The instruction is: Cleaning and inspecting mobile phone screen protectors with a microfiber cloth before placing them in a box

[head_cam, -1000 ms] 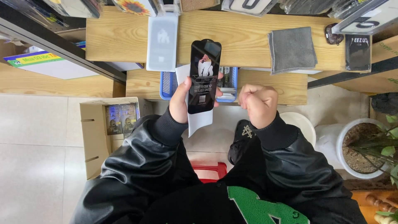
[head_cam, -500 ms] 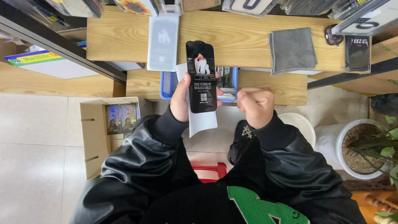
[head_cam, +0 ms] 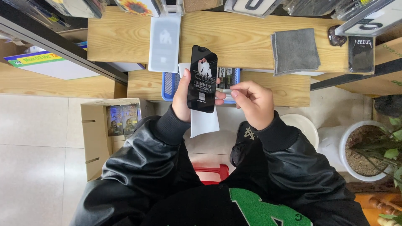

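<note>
My left hand (head_cam: 183, 97) holds a black phone-shaped screen protector (head_cam: 202, 79) upright, with a white paper sleeve (head_cam: 204, 122) behind it hanging below. The protector's printed face points at me. My right hand (head_cam: 252, 102) is just to the right of it, fingers curled, thumb and forefinger pinched near the protector's right edge; whether anything thin is between them I cannot tell. Both hands hover over the front of a wooden shelf (head_cam: 268, 88) and a blue basket (head_cam: 169, 83).
On the upper wooden shelf (head_cam: 125, 42) lie a frosted white protector pack (head_cam: 164, 37), a grey cloth (head_cam: 295, 50) and a black pack (head_cam: 360, 53). An open cardboard box (head_cam: 109, 129) stands on the floor at left; a white bowl (head_cam: 302, 127) and a potted plant (head_cam: 366, 151) at right.
The black protector has been turned from a tilted, glossy angle until its printed face looks straight at me. My right hand has shifted closer to its right edge.
</note>
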